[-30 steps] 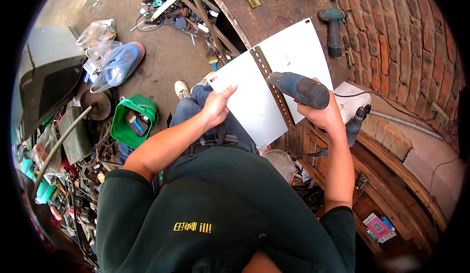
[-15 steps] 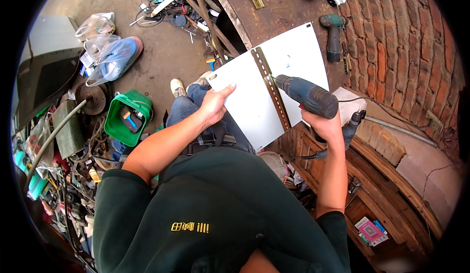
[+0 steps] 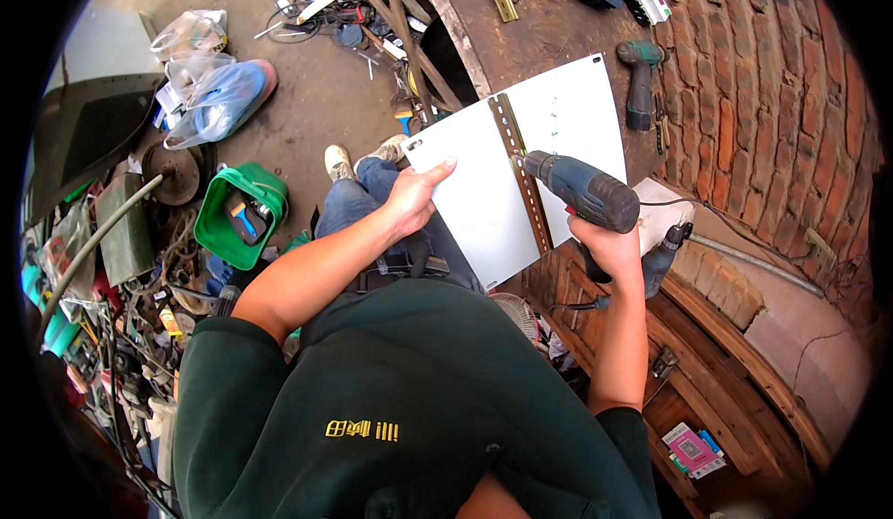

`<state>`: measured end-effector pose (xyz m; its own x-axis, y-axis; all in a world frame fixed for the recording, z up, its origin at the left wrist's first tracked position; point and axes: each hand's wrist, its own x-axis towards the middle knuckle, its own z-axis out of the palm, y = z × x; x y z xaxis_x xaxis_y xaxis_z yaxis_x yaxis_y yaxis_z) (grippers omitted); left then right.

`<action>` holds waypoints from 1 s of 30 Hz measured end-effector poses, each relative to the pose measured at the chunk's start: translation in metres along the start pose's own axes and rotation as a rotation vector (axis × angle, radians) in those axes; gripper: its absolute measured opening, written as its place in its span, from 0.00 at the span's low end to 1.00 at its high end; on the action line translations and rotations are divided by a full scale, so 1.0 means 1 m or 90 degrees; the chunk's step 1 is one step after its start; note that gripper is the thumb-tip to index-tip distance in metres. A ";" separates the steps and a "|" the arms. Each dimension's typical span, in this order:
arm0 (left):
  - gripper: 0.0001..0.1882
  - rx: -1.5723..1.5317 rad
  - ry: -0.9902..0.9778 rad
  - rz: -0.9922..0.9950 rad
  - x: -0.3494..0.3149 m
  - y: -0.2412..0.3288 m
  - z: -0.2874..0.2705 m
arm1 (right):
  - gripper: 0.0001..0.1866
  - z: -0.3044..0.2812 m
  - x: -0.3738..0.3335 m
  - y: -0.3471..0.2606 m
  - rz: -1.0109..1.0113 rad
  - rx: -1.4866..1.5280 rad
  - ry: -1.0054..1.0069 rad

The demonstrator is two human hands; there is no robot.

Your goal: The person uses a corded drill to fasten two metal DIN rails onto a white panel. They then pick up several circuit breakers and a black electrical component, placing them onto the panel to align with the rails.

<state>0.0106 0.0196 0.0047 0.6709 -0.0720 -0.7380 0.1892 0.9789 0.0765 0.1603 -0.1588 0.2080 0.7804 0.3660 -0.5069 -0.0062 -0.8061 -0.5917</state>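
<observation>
A curved red brick wall (image 3: 763,82) fills the right side, and a dusty concrete floor (image 3: 316,100) spreads across the upper left. Between them stands a dark brown wooden tabletop (image 3: 549,26), its near edge toward the person.

A flat white rectangular metal panel (image 3: 474,203) lies partly on that tabletop and juts out past its edge, over the person's blue-jeaned knees. A long perforated brass-coloured metal strip (image 3: 521,179) runs down the middle of the panel, lengthwise.

A green plastic bucket (image 3: 228,212) sits on the floor to the left, among scattered scrap and tools. Clear plastic bags with blue contents (image 3: 209,96) lie farther up the floor.

The right hand (image 3: 609,245) grips the handle of a blue-grey corded power drill (image 3: 581,189), fingers wrapped tight around the grip; the drill's nose meets the perforated strip near its upper half. A cable trails from the drill toward the lower right.

The left hand (image 3: 414,203) rests on the panel's left edge, fingers together and pressed flat on the white surface, thumb at the rim.

A second teal cordless drill (image 3: 640,82) lies on the tabletop just beyond the panel's right side, near the brick wall.
</observation>
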 end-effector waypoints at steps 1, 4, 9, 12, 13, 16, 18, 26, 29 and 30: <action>0.21 0.001 0.001 0.000 0.000 0.000 0.001 | 0.15 0.000 -0.001 0.001 0.007 -0.003 0.007; 0.21 -0.003 0.003 -0.001 0.000 0.000 -0.001 | 0.15 0.001 0.001 0.004 -0.021 0.012 0.009; 0.24 0.003 -0.009 -0.015 0.000 0.000 -0.003 | 0.16 0.004 0.001 -0.004 0.002 -0.043 -0.014; 0.25 0.005 -0.018 -0.011 0.001 0.000 -0.005 | 0.16 0.011 -0.005 -0.015 0.013 -0.083 -0.006; 0.25 0.003 -0.019 -0.007 0.000 -0.001 -0.005 | 0.16 0.013 -0.005 -0.016 0.015 -0.076 -0.002; 0.25 0.002 -0.011 -0.024 -0.001 -0.001 -0.004 | 0.16 0.012 -0.003 -0.005 0.015 -0.067 0.001; 0.25 0.007 -0.020 -0.017 0.001 -0.001 -0.003 | 0.16 0.011 -0.002 -0.011 0.005 -0.164 -0.010; 0.22 -0.003 -0.003 -0.002 0.003 -0.005 -0.003 | 0.20 0.005 0.013 -0.050 -0.019 -0.459 -0.092; 0.23 0.014 -0.006 -0.001 0.003 -0.004 -0.002 | 0.19 -0.006 0.014 -0.053 -0.003 -0.419 -0.104; 0.25 0.019 -0.012 -0.001 0.002 -0.002 -0.003 | 0.19 -0.010 0.017 -0.055 -0.005 -0.400 -0.112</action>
<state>0.0096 0.0182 0.0009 0.6838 -0.0772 -0.7256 0.2114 0.9727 0.0958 0.1796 -0.1132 0.2379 0.6650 0.4001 -0.6306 0.4067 -0.9022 -0.1435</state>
